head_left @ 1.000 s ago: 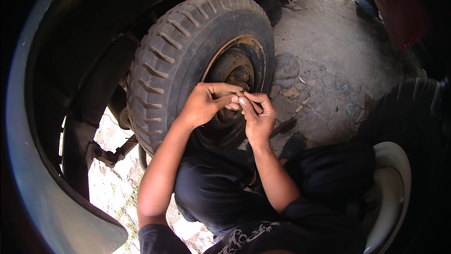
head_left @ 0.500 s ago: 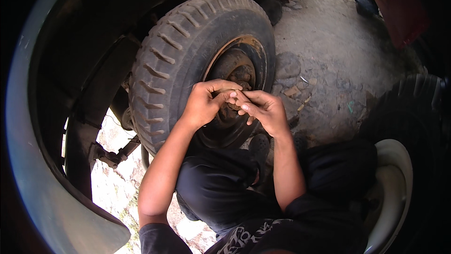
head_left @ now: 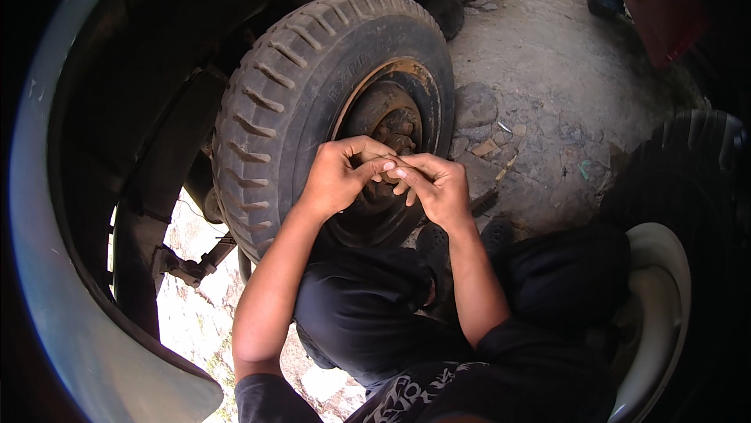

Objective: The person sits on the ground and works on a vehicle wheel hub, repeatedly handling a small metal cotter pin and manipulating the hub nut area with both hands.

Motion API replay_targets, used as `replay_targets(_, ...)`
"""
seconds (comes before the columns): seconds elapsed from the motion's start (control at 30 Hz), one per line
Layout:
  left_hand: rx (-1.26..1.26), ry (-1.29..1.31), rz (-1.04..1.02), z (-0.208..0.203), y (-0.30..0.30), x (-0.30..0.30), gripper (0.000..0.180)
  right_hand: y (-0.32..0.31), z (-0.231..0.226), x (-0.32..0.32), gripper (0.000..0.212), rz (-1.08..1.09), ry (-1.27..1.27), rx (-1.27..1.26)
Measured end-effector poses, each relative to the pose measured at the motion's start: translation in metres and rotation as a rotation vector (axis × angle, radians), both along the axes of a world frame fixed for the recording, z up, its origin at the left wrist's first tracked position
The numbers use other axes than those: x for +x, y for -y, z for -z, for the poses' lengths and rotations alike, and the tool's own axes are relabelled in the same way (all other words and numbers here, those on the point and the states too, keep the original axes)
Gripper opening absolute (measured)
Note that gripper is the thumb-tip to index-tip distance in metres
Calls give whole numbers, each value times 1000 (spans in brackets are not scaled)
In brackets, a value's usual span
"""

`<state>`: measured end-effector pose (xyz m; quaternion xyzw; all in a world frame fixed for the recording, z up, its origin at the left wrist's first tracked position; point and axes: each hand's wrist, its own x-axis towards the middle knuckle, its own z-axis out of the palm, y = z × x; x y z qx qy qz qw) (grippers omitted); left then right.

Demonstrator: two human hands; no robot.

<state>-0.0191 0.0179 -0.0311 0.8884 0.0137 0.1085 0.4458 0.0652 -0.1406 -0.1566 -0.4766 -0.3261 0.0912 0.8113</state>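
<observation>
A worn black tyre [head_left: 297, 102] on a rusty wheel hub [head_left: 395, 122] stands under a vehicle's pale wheel arch [head_left: 55, 267]. My left hand [head_left: 340, 177] and my right hand [head_left: 436, 187] are raised together in front of the hub, fingertips touching. They pinch something very small between them; what it is cannot be made out. Neither hand touches the tyre. My legs in dark trousers are folded below, close to the tyre's lower edge.
Rough stony ground [head_left: 547, 87] with loose stones lies right of the tyre. A second wheel with a white rim [head_left: 657, 329] lies at my right. A red vehicle part [head_left: 657, 8] is at top right. Dark suspension parts [head_left: 188, 267] show behind the tyre.
Both hands have stayed in front of the hub, shifting slightly. The fingers of the right hand have moved against the left fingertips, working the small thing between them.
</observation>
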Motion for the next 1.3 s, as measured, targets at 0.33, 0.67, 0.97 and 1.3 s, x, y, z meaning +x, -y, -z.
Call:
replay_targets(0.33,105,-6,-51,0,2,-2,7,-3,4,3,24,-278,-151,115)
replay_targets(0.67,268,92,223,6,-5,3,16,-28,69,21,25,-995,-720,589)
replay_targets(0.97,354,33,90,-2,3,-1,27,-13,60,34,41,-631,-510,236)
replay_targets(1.3,310,75,0,-10,6,-5,13,-30,71,41,29,85,-429,-167)
